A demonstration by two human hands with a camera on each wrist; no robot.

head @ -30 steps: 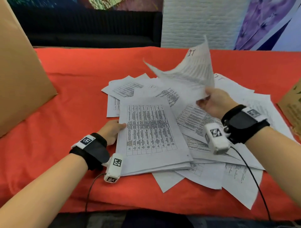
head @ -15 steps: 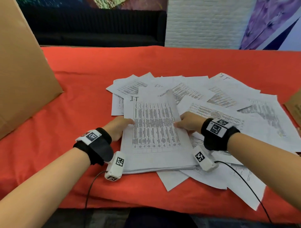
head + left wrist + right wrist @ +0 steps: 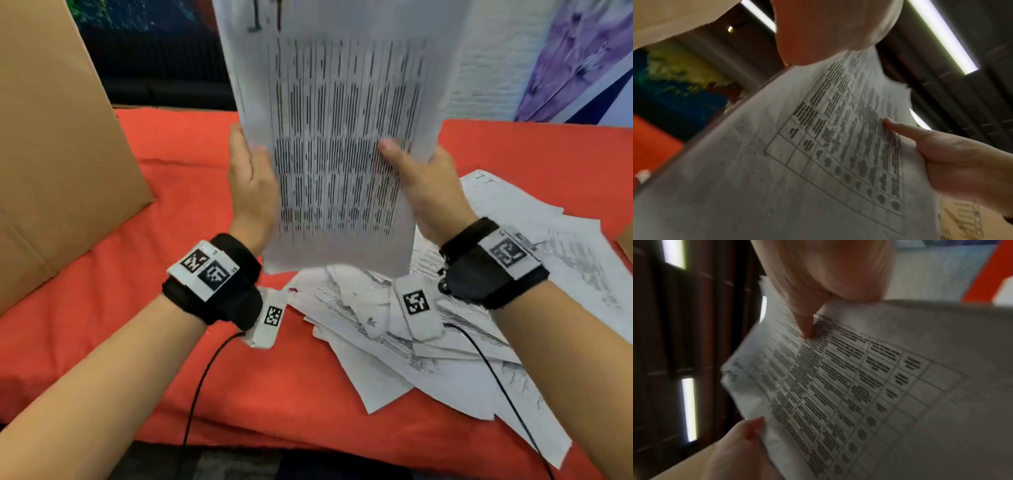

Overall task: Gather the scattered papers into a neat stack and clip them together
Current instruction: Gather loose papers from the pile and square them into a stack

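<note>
**White printed sheets lifted off the counter for squaring**

White stack of printed table sheets [image 3: 337, 144] now stands upright in the air between both hands, where half a second ago it lay flat on the red-clothed counter [image 3: 178, 192] with a hand at each side edge. The left hand [image 3: 251, 192] grips the left edge, thumb on the printed face; the right hand [image 3: 424, 192] grips the right edge the same way, its thumb pressed on the text. Blur on the print suggests the stack is moving. Loose white printed papers [image 3: 445, 349] lie fanned on the counter below and to the right, well short of gathered. A brown cardboard panel [image 3: 58, 164] leans at the left. My reading: the collected part is being raised to tap its lower edge level. Most sheets remain to be added, and no clip shows in any view.
</note>
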